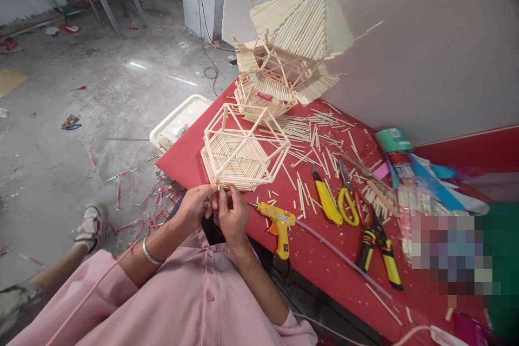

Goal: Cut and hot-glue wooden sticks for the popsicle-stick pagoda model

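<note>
A hexagonal frame of pale wooden sticks, with a floor of sticks laid in a web pattern, rests at the red table's near-left edge. My left hand pinches at its nearest corner, thumb and finger together. Close beside it, my right hand also has its fingers closed at that corner, just under the rim; any small stick between the fingertips is hidden. A yellow glue gun lies right of my right hand, its nozzle pointing toward that hand.
Behind the frame stands a roofed stick model. Loose sticks cover the red table. To the right lie a yellow cutter, scissors, pliers and a green tape roll. A white stool stands left.
</note>
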`<state>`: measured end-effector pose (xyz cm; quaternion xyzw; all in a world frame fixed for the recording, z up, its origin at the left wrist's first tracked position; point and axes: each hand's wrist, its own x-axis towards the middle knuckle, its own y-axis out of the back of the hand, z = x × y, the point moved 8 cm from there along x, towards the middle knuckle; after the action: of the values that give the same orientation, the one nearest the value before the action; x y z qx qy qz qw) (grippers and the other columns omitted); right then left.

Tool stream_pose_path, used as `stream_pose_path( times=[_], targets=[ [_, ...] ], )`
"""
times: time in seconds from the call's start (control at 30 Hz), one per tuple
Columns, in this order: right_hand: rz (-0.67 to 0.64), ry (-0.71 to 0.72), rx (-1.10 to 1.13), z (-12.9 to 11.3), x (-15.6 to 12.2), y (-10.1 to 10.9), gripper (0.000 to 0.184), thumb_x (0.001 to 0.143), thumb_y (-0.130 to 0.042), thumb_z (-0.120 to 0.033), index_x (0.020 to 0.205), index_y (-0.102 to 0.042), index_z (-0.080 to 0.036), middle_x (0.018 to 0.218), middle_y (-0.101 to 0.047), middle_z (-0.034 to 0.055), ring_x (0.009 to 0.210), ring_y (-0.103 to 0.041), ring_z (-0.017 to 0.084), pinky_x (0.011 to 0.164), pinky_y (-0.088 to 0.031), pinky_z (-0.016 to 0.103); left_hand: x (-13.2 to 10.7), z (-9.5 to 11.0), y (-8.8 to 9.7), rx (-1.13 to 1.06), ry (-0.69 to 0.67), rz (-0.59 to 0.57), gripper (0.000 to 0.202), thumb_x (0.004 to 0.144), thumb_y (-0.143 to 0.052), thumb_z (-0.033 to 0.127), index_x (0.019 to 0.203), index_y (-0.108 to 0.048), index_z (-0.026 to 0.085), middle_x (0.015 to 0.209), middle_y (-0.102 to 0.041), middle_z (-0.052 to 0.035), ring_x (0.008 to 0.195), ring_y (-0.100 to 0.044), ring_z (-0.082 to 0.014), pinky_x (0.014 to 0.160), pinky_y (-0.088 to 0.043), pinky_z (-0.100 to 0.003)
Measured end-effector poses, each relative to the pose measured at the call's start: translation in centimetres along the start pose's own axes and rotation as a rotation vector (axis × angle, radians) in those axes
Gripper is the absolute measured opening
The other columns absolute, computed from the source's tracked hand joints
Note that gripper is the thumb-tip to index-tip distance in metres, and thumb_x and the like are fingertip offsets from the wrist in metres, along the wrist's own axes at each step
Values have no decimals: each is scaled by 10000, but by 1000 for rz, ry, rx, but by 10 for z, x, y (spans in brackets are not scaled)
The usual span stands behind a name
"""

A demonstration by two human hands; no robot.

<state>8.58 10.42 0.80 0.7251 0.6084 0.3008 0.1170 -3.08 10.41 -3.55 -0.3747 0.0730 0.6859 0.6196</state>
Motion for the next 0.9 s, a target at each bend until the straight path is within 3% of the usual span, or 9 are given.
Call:
stream_pose_path(
  times=[0.9],
  targets=[
    [-12, -12, 21, 2, -1, -2, 304, 965, -502, -332, 1145, -654, -140, 776, -724, 67, 686, -680, 176, 691, -547, 288, 0, 1, -2, -12, -12, -14, 307, 703, -698, 398, 563, -610, 139, 444, -550, 13, 296, -383, -52, 323, -236, -191]
  ],
)
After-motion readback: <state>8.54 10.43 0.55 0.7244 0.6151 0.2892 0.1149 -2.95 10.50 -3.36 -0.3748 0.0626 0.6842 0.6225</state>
